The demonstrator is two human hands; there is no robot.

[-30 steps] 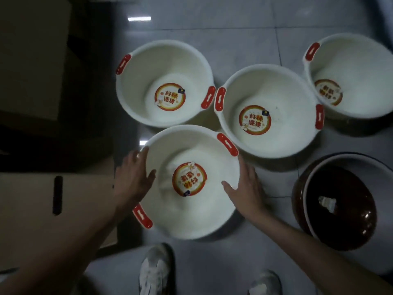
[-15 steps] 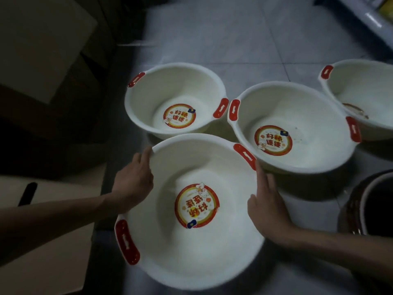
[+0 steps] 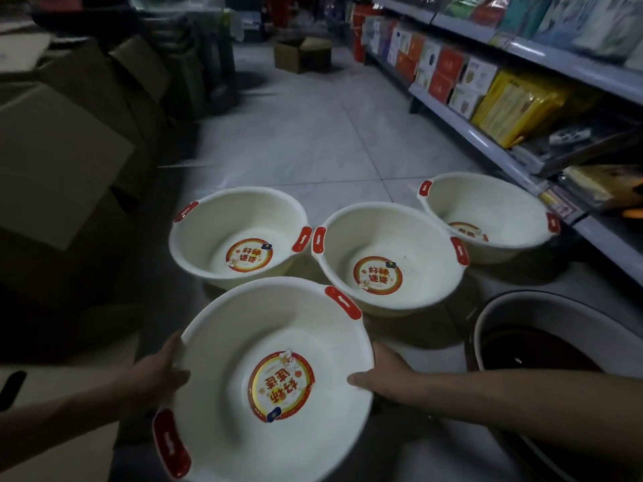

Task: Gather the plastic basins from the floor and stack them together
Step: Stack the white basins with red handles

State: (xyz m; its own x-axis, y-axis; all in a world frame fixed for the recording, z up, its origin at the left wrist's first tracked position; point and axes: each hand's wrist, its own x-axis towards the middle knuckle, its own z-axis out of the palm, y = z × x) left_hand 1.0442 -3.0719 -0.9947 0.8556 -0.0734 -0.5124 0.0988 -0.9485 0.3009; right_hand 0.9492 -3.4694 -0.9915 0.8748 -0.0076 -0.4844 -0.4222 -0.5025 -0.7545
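On the left of the shop aisle, brown cartons (image 3: 59, 161) are stacked along the edge of the pale tiled floor (image 3: 313, 140). Low in the view, the left hand (image 3: 153, 373) grips the left rim of the near basin (image 3: 215, 429), thumb hooked over the edge into the bowl; its other fingers are behind the wall and cannot be seen. This white basin has red handles and a round red and gold sticker inside. It is held between both hands, in front of the other three and tilted a little, with one handle toward the person and one away. The right hand (image 3: 386, 377) clamps the opposite rim, thumb lying inside, the remaining fingers hidden beneath.

Beyond it, three matching basins stand upright on the floor in a row. The left basin (image 3: 208, 245) and the middle basin (image 3: 428, 245) are nearly touching at their handles. The right basin (image 3: 504, 217) is just beside the middle one. Nearer, at the right, is a tub (image 3: 539, 346) with a dark brown inside. Shelves (image 3: 494, 147) of boxed goods run along the right.
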